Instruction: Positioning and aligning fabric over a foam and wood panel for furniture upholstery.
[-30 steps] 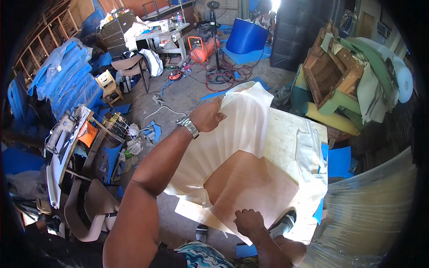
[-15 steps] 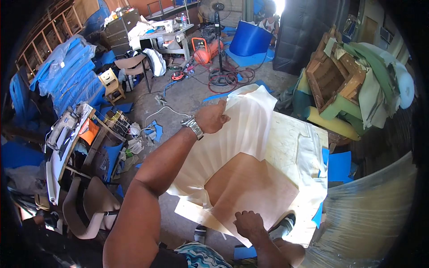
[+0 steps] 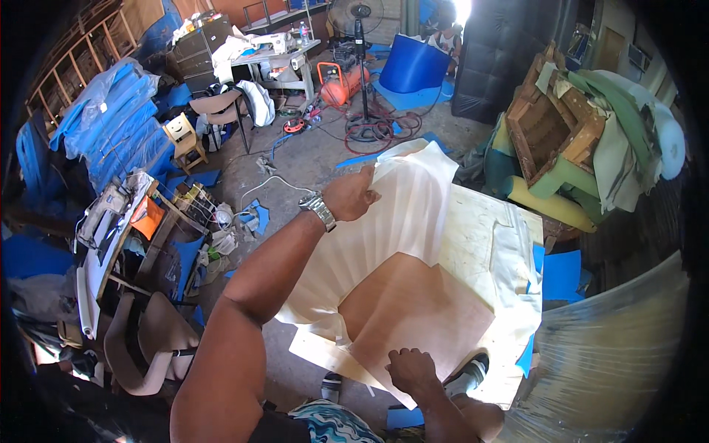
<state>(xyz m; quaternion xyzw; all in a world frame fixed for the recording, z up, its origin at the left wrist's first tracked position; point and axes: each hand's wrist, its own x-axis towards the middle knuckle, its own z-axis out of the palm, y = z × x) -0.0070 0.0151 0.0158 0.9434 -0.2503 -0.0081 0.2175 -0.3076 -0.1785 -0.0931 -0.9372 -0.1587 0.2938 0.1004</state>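
A cream, pleated cloth (image 3: 391, 214) spreads over the far and left part of a pale wooden board (image 3: 473, 236). My left hand (image 3: 350, 196), below a metal watch (image 3: 317, 210), is closed on the cloth near its far left edge. Part of its grip is hidden behind the fingers. Under the cloth's near edge a smooth tan sheet (image 3: 421, 317) shows, with angled corners. Low over that sheet's near edge, my right hand (image 3: 413, 371) has its fingers curled in; what they hold, if anything, is hidden.
Left of me stand a cluttered bench (image 3: 111, 236) and a brown chair (image 3: 151, 343). Beyond the board are a pedestal fan (image 3: 360, 66), a red compressor (image 3: 341, 87) and hoses. A wooden furniture frame (image 3: 550, 140) rises at right; plastic-wrapped material (image 3: 605, 354) lies nearer.
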